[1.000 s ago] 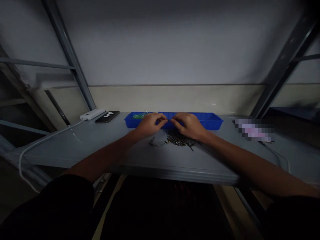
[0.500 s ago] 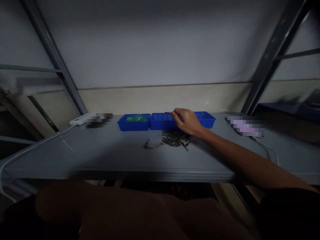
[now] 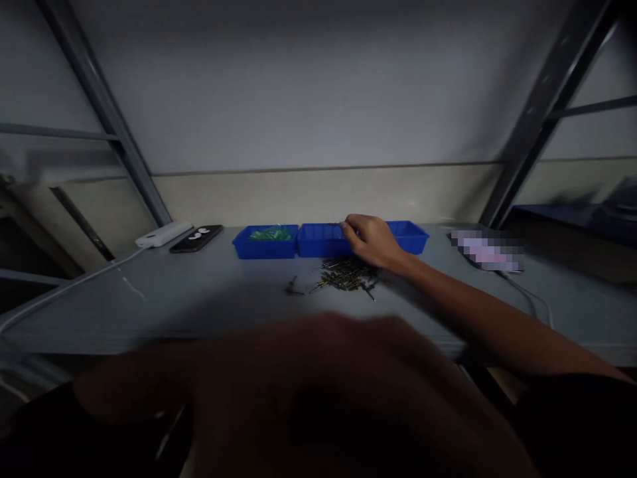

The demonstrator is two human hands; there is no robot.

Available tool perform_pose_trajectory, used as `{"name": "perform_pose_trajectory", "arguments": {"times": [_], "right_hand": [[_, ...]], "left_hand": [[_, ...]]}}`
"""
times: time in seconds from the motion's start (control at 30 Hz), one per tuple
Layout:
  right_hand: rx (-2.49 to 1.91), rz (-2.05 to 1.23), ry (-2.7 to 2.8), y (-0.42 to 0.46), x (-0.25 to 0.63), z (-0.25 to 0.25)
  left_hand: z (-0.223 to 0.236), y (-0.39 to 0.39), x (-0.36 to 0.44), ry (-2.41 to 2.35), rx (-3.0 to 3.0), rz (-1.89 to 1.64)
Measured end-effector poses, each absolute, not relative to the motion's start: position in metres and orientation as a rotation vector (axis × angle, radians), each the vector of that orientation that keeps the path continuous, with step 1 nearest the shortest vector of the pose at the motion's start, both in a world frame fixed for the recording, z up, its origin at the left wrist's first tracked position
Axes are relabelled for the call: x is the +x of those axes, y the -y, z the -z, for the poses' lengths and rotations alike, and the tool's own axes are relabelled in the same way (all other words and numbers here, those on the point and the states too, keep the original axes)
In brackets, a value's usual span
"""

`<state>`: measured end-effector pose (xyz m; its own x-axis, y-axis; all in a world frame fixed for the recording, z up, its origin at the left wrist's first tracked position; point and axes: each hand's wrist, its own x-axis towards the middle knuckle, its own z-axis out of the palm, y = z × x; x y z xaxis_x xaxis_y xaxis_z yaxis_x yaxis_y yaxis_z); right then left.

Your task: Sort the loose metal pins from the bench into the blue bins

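Slim metal piece (image 3: pixel 334 224) — one, pinched between thumb and fingertips of the person's right hand (image 3: pixel 369 238) — sticks out to the left, its long axis nearly level and sideways, appearing over the blue trays (image 3: pixel 323 249). At least two trays stand in a row; the hand hides part of the right-hand stretch. One green packet (image 3: pixel 271 234) lies in the leftmost. On the grey table (image 3: pixel 233 285) is one heap of metal pieces (image 3: pixel 346 277), too tangled to count, pointing many ways; what look like two loose pieces (image 3: pixel 294 291) lie left of it. One phone (image 3: pixel 202 241) bears two earbuds (image 3: pixel 198 234), beside one white device (image 3: pixel 162 235). The left hand (image 3: pixel 279 378) looms blurred near the camera — whether its fingers grip anything cannot be told.
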<state>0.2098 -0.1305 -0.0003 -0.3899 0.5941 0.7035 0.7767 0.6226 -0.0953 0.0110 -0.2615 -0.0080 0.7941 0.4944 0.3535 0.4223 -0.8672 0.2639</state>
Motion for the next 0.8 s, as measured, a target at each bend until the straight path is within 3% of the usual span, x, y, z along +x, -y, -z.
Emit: {"name": "perform_pose_trajectory", "arguments": {"times": [0.13,0.33,0.8], "right_hand": [[-1.068,0.270,2.160,0.131,0.209,0.001],[-1.031,0.102,2.188,0.132,0.208,0.000],[-0.971,-0.312,2.108,0.129,0.207,0.003]], "left_hand": [[-0.016,0.206,0.021,-0.712,2.432,-0.857],[0.004,0.122,0.017,-0.895,1.812,-1.140],[0.015,0.115,0.012,-0.888,1.600,-1.204]]}}
